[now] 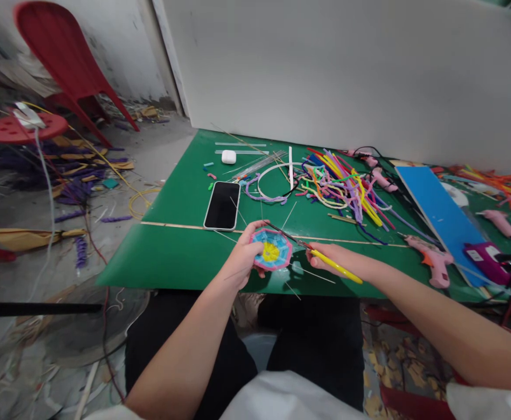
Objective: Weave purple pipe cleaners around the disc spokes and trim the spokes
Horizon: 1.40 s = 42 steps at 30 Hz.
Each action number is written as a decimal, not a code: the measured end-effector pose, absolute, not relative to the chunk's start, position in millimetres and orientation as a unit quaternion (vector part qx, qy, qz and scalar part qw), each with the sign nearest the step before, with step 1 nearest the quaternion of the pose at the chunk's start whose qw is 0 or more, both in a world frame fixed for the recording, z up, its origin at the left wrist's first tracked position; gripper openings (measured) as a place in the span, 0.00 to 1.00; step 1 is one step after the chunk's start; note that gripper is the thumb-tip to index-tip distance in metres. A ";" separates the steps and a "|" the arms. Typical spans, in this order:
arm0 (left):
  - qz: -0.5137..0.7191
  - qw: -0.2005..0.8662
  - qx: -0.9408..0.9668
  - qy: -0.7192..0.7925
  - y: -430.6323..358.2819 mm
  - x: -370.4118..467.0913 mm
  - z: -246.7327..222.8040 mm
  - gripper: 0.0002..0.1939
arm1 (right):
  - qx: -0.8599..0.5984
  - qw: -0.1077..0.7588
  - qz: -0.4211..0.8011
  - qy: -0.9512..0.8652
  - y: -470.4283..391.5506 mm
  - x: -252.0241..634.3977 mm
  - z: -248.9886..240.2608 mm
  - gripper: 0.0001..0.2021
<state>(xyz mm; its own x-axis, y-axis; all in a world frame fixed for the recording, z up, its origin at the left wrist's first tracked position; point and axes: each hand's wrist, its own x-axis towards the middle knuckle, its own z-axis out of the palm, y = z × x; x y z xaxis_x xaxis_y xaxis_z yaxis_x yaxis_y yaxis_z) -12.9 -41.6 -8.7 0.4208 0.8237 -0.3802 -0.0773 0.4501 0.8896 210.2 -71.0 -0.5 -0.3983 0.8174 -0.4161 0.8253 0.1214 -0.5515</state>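
Note:
My left hand (243, 254) grips a small eight-sided woven disc (277, 249), its thumb lying on the front. The disc has a yellow centre, a blue band and a pink rim, and thin straight spokes stick out all around it. In my right hand (325, 256) is a pair of pliers (338, 267) with yellow and red handles. Their dark, narrow jaws reach left across the disc's upper edge; whether they touch a spoke I cannot tell. Both hands are just above the front of the green table (172, 256).
A phone (222, 205) and a white earbud case (228, 157) lie behind the disc. Colourful pipe cleaners (347, 181) are heaped to the right, near pink glue guns (433, 259) and a blue board (443, 216). A white panel (347, 76) borders the table's back.

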 end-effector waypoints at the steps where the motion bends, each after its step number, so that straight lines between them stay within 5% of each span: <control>1: 0.308 0.729 0.424 0.439 -41.7 -12.9 -8.8 0.33 | 0.547 0.006 -0.372 0.750 -71.5 210.0 0.3 0.24; 42: 0.305 0.734 0.427 0.432 -42.2 -14.0 -10.6 0.33 | 0.554 0.023 -0.376 0.742 -72.0 208.8 3.6 0.27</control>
<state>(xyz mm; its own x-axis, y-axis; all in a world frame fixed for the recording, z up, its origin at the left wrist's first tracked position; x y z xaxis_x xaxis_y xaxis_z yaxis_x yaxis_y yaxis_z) -14.0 -42.2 -10.6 0.4410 0.8163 -0.3731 -0.0792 0.4495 0.8898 208.8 -72.0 3.6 -0.3842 0.8051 -0.4519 0.8402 0.1020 -0.5326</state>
